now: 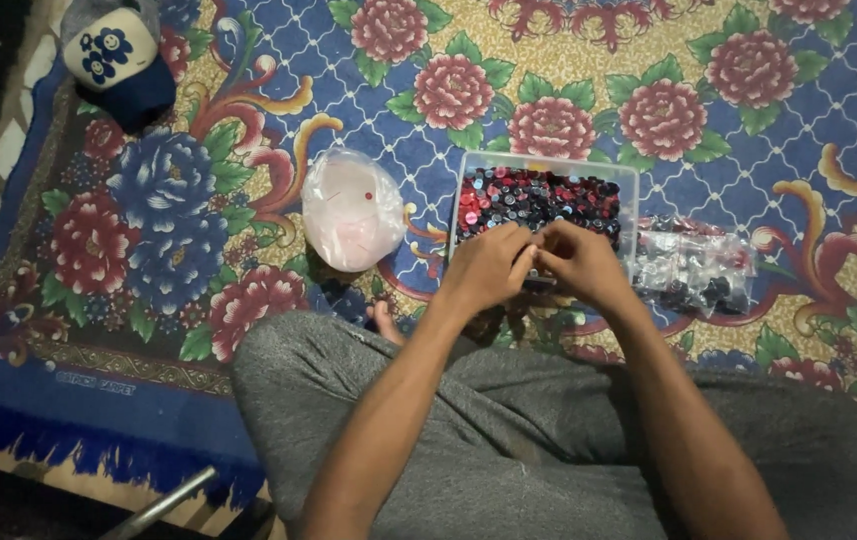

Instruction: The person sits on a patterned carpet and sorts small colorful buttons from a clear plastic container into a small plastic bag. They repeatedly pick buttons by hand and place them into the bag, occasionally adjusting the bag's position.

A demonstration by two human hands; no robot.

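Left hand (489, 268) and right hand (581, 262) meet, fingers pinched on something too small to identify, at the six o'clock edge of the button tray (633, 180). Best worked low over the tray, so drops land inside.

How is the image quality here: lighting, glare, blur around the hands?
Head view: dim, uneven light, corners falling dark at left; mild glare on the clear plastic bag; the left hand and right hand are soft, so what the fingers pinch over the button box cannot be made out.
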